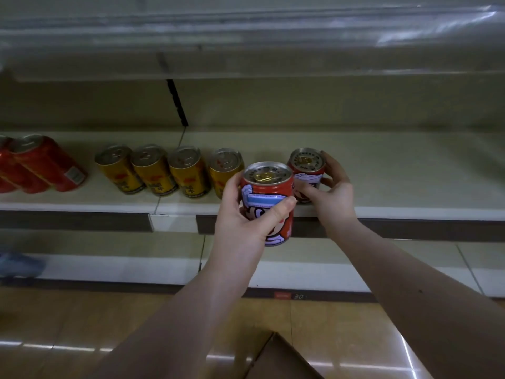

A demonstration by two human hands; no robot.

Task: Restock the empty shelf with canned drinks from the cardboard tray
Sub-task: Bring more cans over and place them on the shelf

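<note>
restocking under way: my left hand grips a squat red held can, fingers and thumb curled round its body, just in front of the shelf's lip and not yet on the board. my right hand wraps the shelved can of the same kind, which seems to stand upright on the shelf near its front edge, just right of a row of four yellow cans. whether its base is fully down i cannot tell, as my thumb hides it. further left, taller red cans close the line. by my reckoning the job is in its early part: the front row runs only from the left side to about the middle, the stretch of shelf to the right is bare, and nothing stands behind the row. a corner of the cardboard tray shows at the bottom edge, over the floor; its contents are out of sight, so i cannot say how many cans remain. the held can wears a cartoon face, a pale blue band, a silver lid and a gold-coloured pull tab. it looks smooth, rigid and undented.
</note>
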